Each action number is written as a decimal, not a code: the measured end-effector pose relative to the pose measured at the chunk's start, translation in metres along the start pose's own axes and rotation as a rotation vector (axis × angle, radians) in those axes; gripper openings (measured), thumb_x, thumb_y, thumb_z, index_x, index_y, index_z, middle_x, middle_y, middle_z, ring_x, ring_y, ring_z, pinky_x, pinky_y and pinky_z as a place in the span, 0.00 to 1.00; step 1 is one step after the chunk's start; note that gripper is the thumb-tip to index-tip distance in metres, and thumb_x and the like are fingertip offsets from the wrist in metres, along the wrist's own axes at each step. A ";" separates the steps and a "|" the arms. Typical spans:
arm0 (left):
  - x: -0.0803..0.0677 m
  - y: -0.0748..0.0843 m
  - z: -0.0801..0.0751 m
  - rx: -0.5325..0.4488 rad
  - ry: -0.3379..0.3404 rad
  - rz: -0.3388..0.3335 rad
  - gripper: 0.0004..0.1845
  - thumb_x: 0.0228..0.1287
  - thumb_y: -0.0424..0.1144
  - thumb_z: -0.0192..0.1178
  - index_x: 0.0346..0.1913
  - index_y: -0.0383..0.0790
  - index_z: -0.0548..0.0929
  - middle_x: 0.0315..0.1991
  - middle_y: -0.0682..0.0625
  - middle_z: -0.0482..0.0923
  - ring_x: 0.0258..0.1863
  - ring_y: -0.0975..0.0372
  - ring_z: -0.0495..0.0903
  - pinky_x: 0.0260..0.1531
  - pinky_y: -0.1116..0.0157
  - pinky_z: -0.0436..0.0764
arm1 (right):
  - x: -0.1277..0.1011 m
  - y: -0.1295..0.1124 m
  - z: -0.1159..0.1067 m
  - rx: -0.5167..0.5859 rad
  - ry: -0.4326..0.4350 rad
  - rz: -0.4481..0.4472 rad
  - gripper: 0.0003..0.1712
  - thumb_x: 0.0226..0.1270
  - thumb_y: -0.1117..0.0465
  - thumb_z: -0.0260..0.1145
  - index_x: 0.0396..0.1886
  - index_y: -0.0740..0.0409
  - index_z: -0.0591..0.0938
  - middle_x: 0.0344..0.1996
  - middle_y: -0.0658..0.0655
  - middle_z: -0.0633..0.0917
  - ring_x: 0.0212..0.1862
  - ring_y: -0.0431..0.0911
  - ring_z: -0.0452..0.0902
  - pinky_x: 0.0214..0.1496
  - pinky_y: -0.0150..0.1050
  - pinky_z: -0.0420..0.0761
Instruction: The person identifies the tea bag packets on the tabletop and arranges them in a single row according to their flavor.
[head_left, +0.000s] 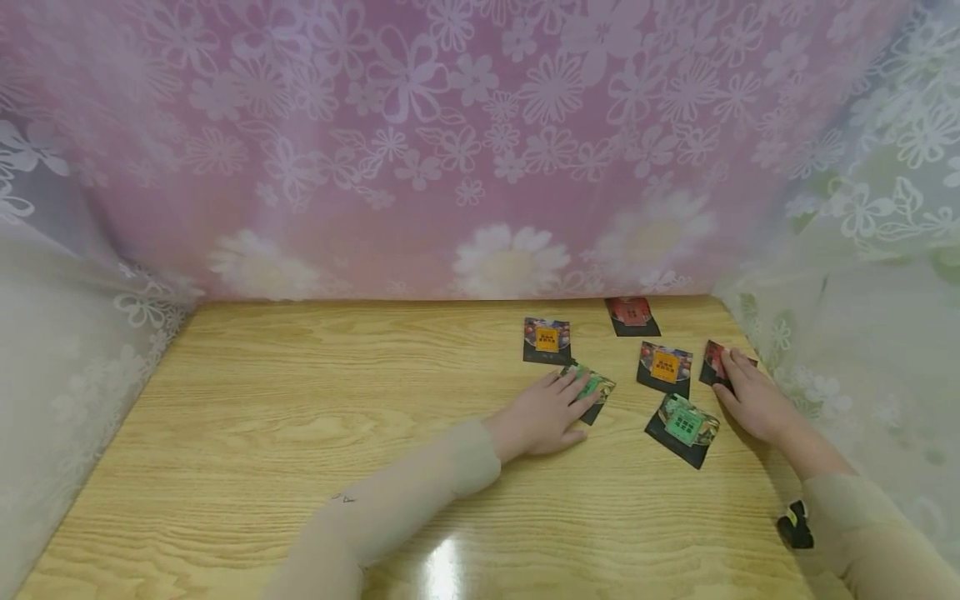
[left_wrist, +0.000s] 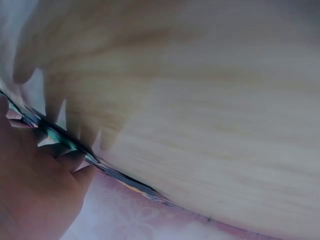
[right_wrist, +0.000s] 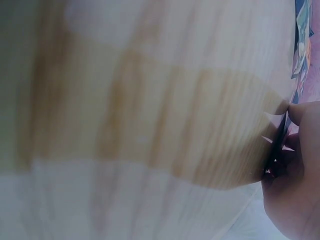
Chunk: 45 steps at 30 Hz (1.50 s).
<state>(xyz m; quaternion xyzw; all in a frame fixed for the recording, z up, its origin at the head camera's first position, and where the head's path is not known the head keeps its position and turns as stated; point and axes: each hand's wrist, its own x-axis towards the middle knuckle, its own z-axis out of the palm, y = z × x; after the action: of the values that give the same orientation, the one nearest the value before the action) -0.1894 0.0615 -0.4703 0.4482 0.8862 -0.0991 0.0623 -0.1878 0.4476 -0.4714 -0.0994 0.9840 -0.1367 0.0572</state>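
Wooden table (head_left: 300, 433) under me, six small sachets scattered at its far right; my left hand (head_left: 543, 414) lies flat, palm down, fingers straight and pointing away and to the right, fingertips pressing the near-left part of a green-label sachet (head_left: 596, 388); that sachet lies just ahead of my fingers, tilted, one corner toward me, touching my hand; left wrist view shows its thin edge (left_wrist: 65, 137) against the wood under my fingers, nothing pinched; my right hand (head_left: 750, 400) lies flat too, at the table's right edge, fingers stretched forward onto a red sachet (head_left: 712, 362) that sits just beyond and left of my fingertips, its right side covered; right wrist view is blurred, I can't tell more than fingers touching a dark edge; between my hands, nearer the right one, lies a second green-label sachet (head_left: 682, 429), untouched; an orange-label sachet (head_left: 664, 367) just beyond it; another orange-label sachet (head_left: 547, 341) ahead of my left hand; a red-label sachet (head_left: 632, 315) farthest back.
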 end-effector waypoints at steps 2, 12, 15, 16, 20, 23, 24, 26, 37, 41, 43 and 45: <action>-0.008 -0.002 0.003 -0.003 0.004 0.009 0.39 0.86 0.65 0.33 0.88 0.53 0.41 0.89 0.49 0.37 0.89 0.56 0.40 0.88 0.57 0.48 | 0.000 0.000 0.000 -0.002 0.006 -0.006 0.40 0.90 0.55 0.47 0.81 0.83 0.47 0.77 0.89 0.50 0.80 0.81 0.44 0.78 0.77 0.53; -0.054 -0.019 0.015 -0.081 0.015 0.021 0.38 0.86 0.63 0.35 0.89 0.52 0.43 0.89 0.47 0.39 0.89 0.55 0.42 0.88 0.56 0.51 | -0.002 -0.001 -0.001 0.008 0.002 0.008 0.40 0.90 0.54 0.47 0.82 0.81 0.48 0.77 0.88 0.50 0.80 0.81 0.44 0.77 0.78 0.55; -0.070 -0.027 0.019 -0.143 0.016 0.004 0.38 0.86 0.63 0.36 0.89 0.52 0.42 0.89 0.47 0.37 0.89 0.55 0.41 0.88 0.56 0.51 | -0.002 -0.002 -0.001 0.002 0.009 0.007 0.40 0.90 0.54 0.48 0.82 0.81 0.48 0.78 0.88 0.50 0.80 0.80 0.45 0.76 0.79 0.55; -0.075 -0.029 0.021 -0.158 0.019 -0.001 0.38 0.87 0.62 0.36 0.89 0.52 0.42 0.89 0.47 0.37 0.89 0.55 0.40 0.88 0.56 0.50 | -0.002 -0.002 0.000 0.001 0.009 0.008 0.40 0.90 0.54 0.47 0.82 0.81 0.48 0.78 0.88 0.50 0.80 0.80 0.45 0.76 0.79 0.55; -0.098 -0.042 0.026 -0.201 0.019 -0.026 0.38 0.87 0.61 0.37 0.89 0.52 0.42 0.89 0.46 0.36 0.89 0.54 0.40 0.88 0.55 0.50 | -0.003 -0.002 0.000 -0.007 0.005 0.010 0.40 0.90 0.54 0.47 0.82 0.81 0.48 0.78 0.87 0.50 0.80 0.80 0.45 0.77 0.78 0.55; -0.115 -0.053 0.029 -0.230 0.020 -0.053 0.38 0.87 0.60 0.38 0.88 0.50 0.43 0.89 0.45 0.37 0.89 0.53 0.41 0.88 0.53 0.51 | -0.003 -0.002 0.001 -0.010 0.003 0.011 0.40 0.90 0.54 0.47 0.82 0.81 0.48 0.78 0.87 0.50 0.80 0.80 0.45 0.77 0.78 0.55; -0.121 -0.057 0.030 -0.240 0.020 -0.064 0.38 0.87 0.60 0.38 0.88 0.50 0.43 0.89 0.45 0.37 0.89 0.52 0.41 0.88 0.53 0.51 | -0.003 -0.002 0.001 -0.010 0.002 0.011 0.40 0.90 0.54 0.47 0.82 0.81 0.48 0.78 0.87 0.50 0.80 0.80 0.45 0.77 0.78 0.55; -0.131 -0.066 0.033 -0.254 0.026 -0.088 0.38 0.87 0.60 0.39 0.88 0.49 0.44 0.89 0.44 0.38 0.88 0.51 0.42 0.88 0.51 0.52 | -0.002 -0.002 0.001 -0.010 0.003 0.012 0.40 0.90 0.53 0.47 0.82 0.81 0.48 0.78 0.87 0.50 0.80 0.80 0.45 0.77 0.78 0.55; -0.181 -0.105 0.055 -0.316 0.117 -0.234 0.38 0.86 0.56 0.45 0.87 0.42 0.51 0.88 0.39 0.44 0.87 0.45 0.47 0.86 0.44 0.55 | 0.001 -0.002 0.000 -0.008 -0.002 0.008 0.41 0.91 0.52 0.46 0.83 0.79 0.47 0.79 0.86 0.49 0.80 0.80 0.45 0.77 0.78 0.55; -0.197 -0.118 0.061 -0.327 0.143 -0.287 0.38 0.86 0.54 0.47 0.87 0.39 0.52 0.87 0.37 0.45 0.86 0.43 0.50 0.85 0.43 0.55 | 0.001 -0.003 -0.001 -0.009 -0.004 0.013 0.41 0.90 0.53 0.47 0.82 0.80 0.47 0.79 0.87 0.49 0.80 0.80 0.45 0.77 0.78 0.55; -0.205 -0.124 0.064 -0.321 0.158 -0.309 0.38 0.86 0.52 0.48 0.86 0.38 0.53 0.87 0.36 0.47 0.86 0.42 0.52 0.85 0.42 0.57 | 0.000 -0.002 -0.001 -0.012 -0.009 0.020 0.41 0.90 0.53 0.47 0.82 0.80 0.47 0.79 0.87 0.49 0.80 0.80 0.45 0.77 0.78 0.55; -0.212 -0.131 0.067 -0.316 0.164 -0.334 0.38 0.85 0.52 0.49 0.86 0.36 0.53 0.86 0.35 0.48 0.85 0.41 0.53 0.84 0.41 0.57 | -0.001 -0.002 -0.001 -0.014 -0.010 0.025 0.41 0.90 0.53 0.47 0.82 0.80 0.47 0.79 0.87 0.49 0.80 0.80 0.45 0.77 0.77 0.55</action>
<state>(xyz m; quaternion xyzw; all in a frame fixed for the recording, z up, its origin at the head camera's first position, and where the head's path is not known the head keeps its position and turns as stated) -0.1681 -0.1956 -0.4780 0.2867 0.9546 0.0687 0.0424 -0.1867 0.4462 -0.4697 -0.0883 0.9858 -0.1285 0.0631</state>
